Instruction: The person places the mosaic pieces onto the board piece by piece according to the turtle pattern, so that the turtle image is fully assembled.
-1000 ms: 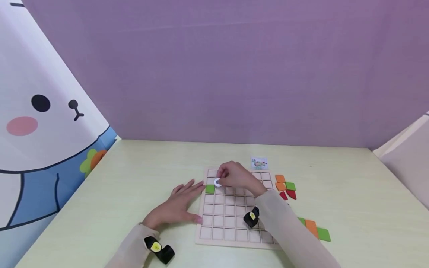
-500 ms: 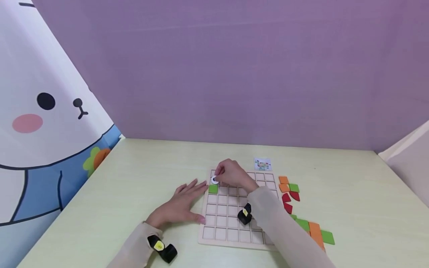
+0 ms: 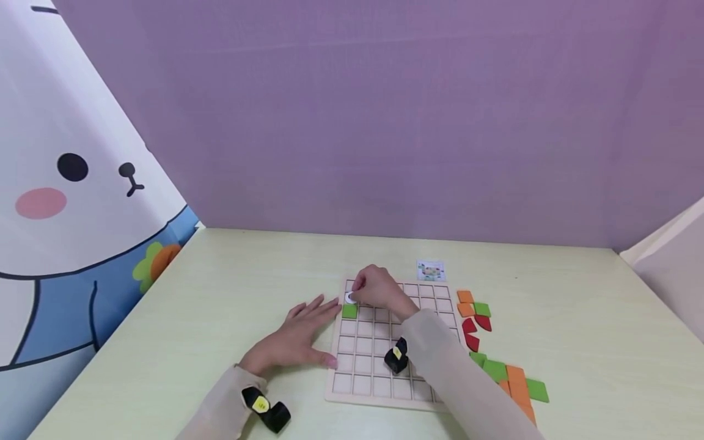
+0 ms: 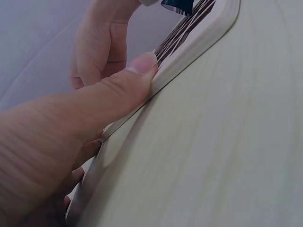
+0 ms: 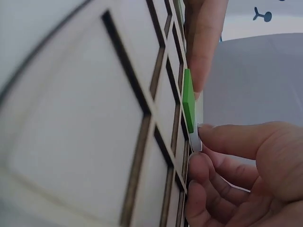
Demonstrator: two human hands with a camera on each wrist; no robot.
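In the head view, a pale wooden grid board (image 3: pixel 363 346) lies on the table. My right hand (image 3: pixel 381 289) pinches a small white tile with a dark spot (image 3: pixel 349 298) at the board's left column, near the far end. In the right wrist view, thumb and fingertips are on the white tile (image 5: pixel 195 141), just beside a green square tile (image 5: pixel 188 101) that sits on the board. My left hand (image 3: pixel 294 340) is spread with fairly straight fingers at the board's left edge; its thumb (image 4: pixel 128 80) touches the rim in the left wrist view.
Orange, green and red loose tiles (image 3: pixel 465 310) lie right of the board, with more green and orange tiles (image 3: pixel 516 382) nearer, partly behind my right sleeve. A small printed card (image 3: pixel 431 270) lies beyond the board. A purple partition (image 3: pixel 407 122) closes the table's far side.
My right hand has carried the white tile slightly left, to the cell just beyond the green tile, and lowered it a little. My left hand keeps its place by the board.
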